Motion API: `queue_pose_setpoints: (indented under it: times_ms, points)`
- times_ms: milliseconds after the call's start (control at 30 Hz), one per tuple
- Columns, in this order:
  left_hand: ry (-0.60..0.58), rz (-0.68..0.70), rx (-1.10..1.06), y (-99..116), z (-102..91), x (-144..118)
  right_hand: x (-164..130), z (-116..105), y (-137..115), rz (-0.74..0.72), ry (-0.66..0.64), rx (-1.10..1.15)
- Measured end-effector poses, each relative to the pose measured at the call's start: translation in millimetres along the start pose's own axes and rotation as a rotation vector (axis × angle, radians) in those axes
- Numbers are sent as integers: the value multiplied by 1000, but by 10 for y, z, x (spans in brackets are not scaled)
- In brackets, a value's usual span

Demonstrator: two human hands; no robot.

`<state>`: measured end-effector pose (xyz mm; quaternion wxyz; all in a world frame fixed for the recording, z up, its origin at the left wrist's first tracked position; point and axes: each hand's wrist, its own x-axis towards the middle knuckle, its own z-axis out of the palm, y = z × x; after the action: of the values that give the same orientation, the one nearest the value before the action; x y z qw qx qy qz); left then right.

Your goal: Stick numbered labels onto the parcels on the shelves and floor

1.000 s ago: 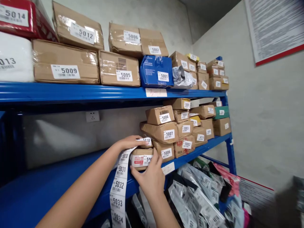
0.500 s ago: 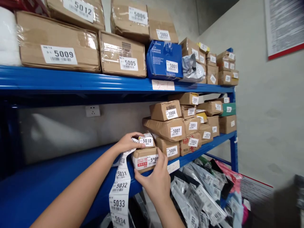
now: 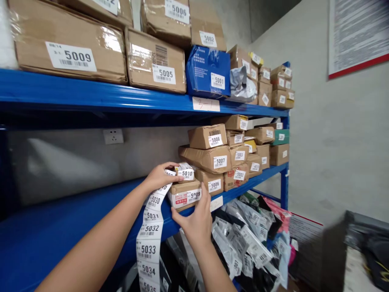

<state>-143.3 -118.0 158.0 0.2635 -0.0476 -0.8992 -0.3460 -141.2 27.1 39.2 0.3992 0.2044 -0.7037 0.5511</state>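
My left hand point(image 3: 161, 177) is closed on a strip of white number labels point(image 3: 148, 249), which hangs down past the shelf edge with numbers such as 5031 to 5034. Its thumb and fingers also touch a small box point(image 3: 186, 166) labelled 5010. Beneath that box lies a flat cardboard box point(image 3: 184, 188) labelled 5009, with red print on its front. Around this lower box's front and right corner my right hand point(image 3: 196, 221) is curved, thumb low on the left and fingertips at the right edge. The palm side is hidden.
Numbered cardboard boxes point(image 3: 209, 160) are stacked right of my hands. A blue upper shelf point(image 3: 146, 94) with large boxes crosses above. Below the lower shelf, labelled plastic parcels point(image 3: 255, 247) are piled. A wall socket point(image 3: 113, 136) is behind; dark items point(image 3: 377, 251) lie at far right.
The view has shifted, so the shelves appear farther left and higher, and more shows at the right. Both hands stay at the same two boxes, and the label strip still hangs from my left hand.
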Motion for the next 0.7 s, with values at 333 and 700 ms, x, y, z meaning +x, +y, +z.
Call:
queue_pose_setpoints:
  times_ms: [333, 700]
  points:
    - [-42, -41, -37, 58, -13, -18, -388, 20, 169, 58, 43, 197]
    - [169, 310, 118, 109, 11, -82, 15, -7, 18, 77, -15, -13]
